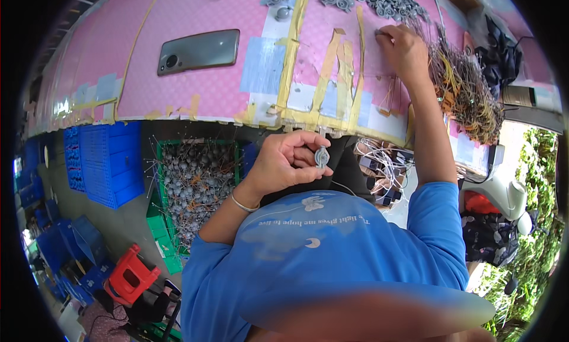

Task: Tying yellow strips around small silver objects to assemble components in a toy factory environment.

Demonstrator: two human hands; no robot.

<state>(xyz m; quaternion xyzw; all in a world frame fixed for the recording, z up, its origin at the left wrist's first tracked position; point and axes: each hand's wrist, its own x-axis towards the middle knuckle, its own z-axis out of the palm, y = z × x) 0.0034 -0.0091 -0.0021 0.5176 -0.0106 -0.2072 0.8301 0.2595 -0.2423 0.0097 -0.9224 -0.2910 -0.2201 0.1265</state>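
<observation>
Head view. The left grip (323, 158) is clamped, thumb against fingers, on a round grey part (322, 158), which lies at its fingertips just off the near edge of the pink-covered table (195, 10). The right grip (382, 36), farther out over the table, has thumb and forefinger close together (whether anything is pinched there cannot be told). Beyond the right grip and slightly to its left lies a heap of similar grey parts (379, 0); to its right and nearer the body spreads a bundle of thin wires (462, 87). A phone (198, 52) rests well to its left. Left of the left grip, below table height, stands a filled green crate (237, 158).
</observation>
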